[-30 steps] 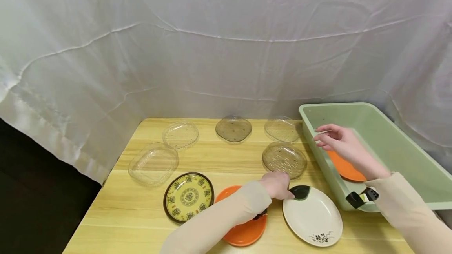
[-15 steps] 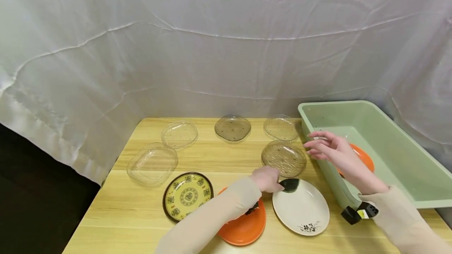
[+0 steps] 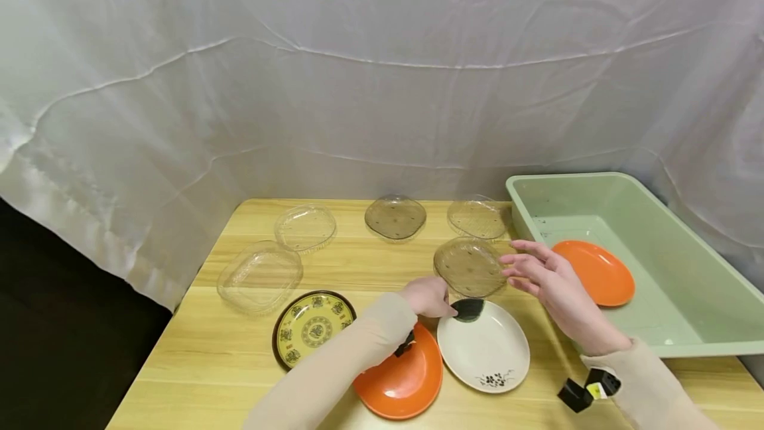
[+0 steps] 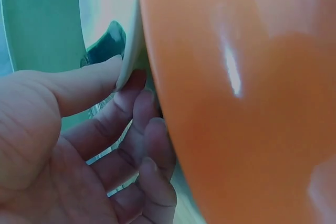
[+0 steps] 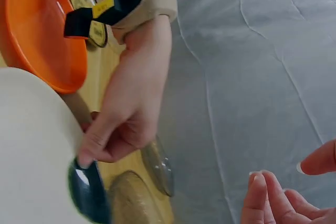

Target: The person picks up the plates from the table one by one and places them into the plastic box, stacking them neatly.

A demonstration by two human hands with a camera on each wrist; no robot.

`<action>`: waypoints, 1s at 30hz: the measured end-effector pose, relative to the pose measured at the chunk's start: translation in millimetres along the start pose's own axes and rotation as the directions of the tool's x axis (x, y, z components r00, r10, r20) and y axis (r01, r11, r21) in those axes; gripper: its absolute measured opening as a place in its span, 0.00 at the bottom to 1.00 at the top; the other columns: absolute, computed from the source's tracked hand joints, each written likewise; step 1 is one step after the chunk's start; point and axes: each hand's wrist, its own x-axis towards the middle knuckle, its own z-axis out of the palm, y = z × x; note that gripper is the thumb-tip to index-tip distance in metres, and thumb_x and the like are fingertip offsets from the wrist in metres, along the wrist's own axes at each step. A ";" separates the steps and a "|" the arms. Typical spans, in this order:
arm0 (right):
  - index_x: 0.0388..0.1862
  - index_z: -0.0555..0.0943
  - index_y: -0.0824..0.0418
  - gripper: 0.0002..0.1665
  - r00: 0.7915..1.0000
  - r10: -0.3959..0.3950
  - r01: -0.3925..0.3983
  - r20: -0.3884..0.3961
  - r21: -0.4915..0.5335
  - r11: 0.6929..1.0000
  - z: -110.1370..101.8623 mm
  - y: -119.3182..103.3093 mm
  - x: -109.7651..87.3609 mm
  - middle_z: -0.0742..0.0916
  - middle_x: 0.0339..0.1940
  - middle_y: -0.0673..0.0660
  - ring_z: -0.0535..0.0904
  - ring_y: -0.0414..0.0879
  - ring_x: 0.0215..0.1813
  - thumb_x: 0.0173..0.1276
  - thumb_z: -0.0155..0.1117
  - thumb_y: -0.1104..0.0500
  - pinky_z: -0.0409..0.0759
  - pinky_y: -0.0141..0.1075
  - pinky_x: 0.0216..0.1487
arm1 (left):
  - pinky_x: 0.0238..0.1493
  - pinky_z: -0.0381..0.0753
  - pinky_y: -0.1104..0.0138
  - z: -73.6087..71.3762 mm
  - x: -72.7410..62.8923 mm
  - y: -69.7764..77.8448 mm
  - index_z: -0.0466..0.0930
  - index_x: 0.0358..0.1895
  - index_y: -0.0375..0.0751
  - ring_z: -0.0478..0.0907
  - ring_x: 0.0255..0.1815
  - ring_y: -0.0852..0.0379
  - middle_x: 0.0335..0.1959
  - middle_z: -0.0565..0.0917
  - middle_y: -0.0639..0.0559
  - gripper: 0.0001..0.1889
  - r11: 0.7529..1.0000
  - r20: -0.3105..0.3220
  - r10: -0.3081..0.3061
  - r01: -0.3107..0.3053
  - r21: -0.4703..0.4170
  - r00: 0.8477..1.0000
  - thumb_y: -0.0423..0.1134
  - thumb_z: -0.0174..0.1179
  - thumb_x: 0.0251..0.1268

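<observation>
Lying nearest on the table is one orange plate, the left forearm stretched over it. Beside it, the left hand pinches one white plate by its dark green edge. The right hand hovers nearby, grasping nothing, fingers loosely bent. Farther lie one yellow plate, five transparent dishes and, rightward, one green tub holding a second orange plate.
</observation>
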 end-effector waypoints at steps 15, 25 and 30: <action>0.64 0.64 0.62 0.18 0.983 0.020 -0.024 -0.183 -0.016 1.000 11.0 44.1 8.5 0.84 0.41 0.34 0.80 0.27 0.46 0.78 0.49 0.66 0.82 0.22 0.50 | 0.23 0.63 0.75 -0.5 -3.7 -11.1 0.71 0.16 0.46 0.63 0.18 0.63 0.12 0.64 0.60 0.22 0.970 0.024 0.043 -0.035 -0.241 0.999 0.44 0.61 0.71; 0.73 0.55 0.73 0.30 0.969 0.090 -0.117 -0.229 -0.110 0.987 6.9 59.4 10.1 0.79 0.41 0.33 0.76 0.24 0.44 0.77 0.48 0.67 0.79 0.20 0.50 | 0.23 0.69 0.77 6.0 -3.6 -8.0 0.76 0.24 0.39 0.69 0.18 0.64 0.15 0.71 0.58 0.16 0.925 0.008 0.086 -0.077 -0.373 0.996 0.38 0.55 0.75; 0.74 0.55 0.73 0.30 0.969 0.093 -0.128 -0.230 -0.141 0.982 5.0 63.4 10.4 0.79 0.44 0.37 0.75 0.23 0.45 0.77 0.48 0.67 0.79 0.20 0.50 | 0.22 0.80 0.74 11.4 -3.2 -4.9 0.76 0.31 0.36 0.74 0.21 0.61 0.23 0.74 0.53 0.10 0.876 0.033 0.070 -0.046 -0.480 0.997 0.33 0.53 0.76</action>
